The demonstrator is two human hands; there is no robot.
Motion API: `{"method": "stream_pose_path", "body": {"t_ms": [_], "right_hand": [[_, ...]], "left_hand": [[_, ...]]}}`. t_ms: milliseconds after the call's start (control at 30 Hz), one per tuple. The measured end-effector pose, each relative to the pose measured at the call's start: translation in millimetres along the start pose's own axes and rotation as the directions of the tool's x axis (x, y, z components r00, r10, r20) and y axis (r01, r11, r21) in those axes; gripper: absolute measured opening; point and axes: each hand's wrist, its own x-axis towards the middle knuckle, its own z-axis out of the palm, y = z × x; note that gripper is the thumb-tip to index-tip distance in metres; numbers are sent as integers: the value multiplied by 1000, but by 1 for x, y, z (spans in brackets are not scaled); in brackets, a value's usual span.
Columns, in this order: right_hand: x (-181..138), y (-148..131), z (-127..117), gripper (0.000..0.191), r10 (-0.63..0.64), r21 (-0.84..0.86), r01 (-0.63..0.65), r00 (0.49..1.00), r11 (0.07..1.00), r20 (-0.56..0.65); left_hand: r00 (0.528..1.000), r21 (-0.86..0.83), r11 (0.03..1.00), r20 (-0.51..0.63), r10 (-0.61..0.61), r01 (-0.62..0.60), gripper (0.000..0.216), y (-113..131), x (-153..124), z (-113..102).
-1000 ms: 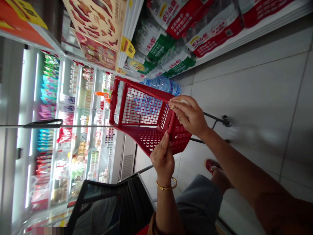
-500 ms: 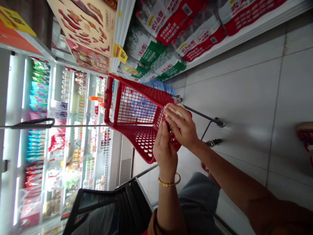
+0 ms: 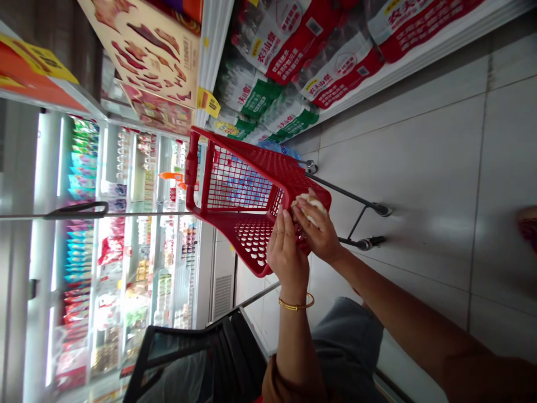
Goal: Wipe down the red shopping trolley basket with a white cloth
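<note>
The picture lies on its side, with the floor at its right. My right hand [image 3: 318, 228] is closed on a pale, cream-coloured, soft-looking lump [image 3: 310, 208]; its exact kind cannot be made out. Close beside it is my left hand [image 3: 288, 254], a gold bangle [image 3: 296, 305] on its wrist. The left fingers are pressed together, their tips near the right hand, and whatever they hold is hidden. Both hands are in front of a red shopping cart [image 3: 247, 146], overlapping its basket in the view.
Packs of bottled water [image 3: 302, 50] fill a low shelf at the top. A lit display cooler [image 3: 126, 235] with packaged goods is at the left. Cart wheels [image 3: 371, 242] rest on grey floor tiles [image 3: 423, 168]. A dark-framed object [image 3: 201, 358] stands at the lower left.
The whole view has shifted a little, so the cooler and cart appear farther right. My right hand has moved slightly away from the left fingertips, still with the pale lump.
</note>
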Motion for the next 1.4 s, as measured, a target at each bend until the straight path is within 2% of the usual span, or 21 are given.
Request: {"method": "stream_pose_path", "body": {"t_ms": [233,400,600,700,833,933,1067,1200,1400], "right_hand": [[-23,18,-9,61,-22,-105,20,1000,994,-11],[-38,30,-14,56,26,-176,-23,1000,984,10],[-44,37,-22,59,41,-172,-34,999,984,32],[-43,35,-25,62,36,-179,-29,999,983,33],[-35,22,-27,60,83,-164,-86,996,983,-27],[-17,5,-23,58,83,-122,-91,994,988,-76],[15,-12,-7,54,25,-69,-34,993,997,-119],[25,-5,7,48,12,-37,-17,993,999,-114],[5,13,8,44,47,-41,-52,991,998,-122]], "left_hand": [[1000,32,999,-12,9,-9,57,-2,1,2],[1000,71,997,-22,14,-13,56,-4,-1,8],[999,107,994,-35,-21,24,53,0,-4,13],[999,164,986,-48,-15,22,53,2,-4,15],[998,195,981,-67,-8,21,52,3,-5,15],[997,191,982,-72,8,6,52,3,-4,16],[994,183,983,-106,24,-4,50,4,-4,17],[994,163,986,-104,-18,35,49,9,-3,17],[995,144,988,-83,-51,63,52,15,-2,16]]}}
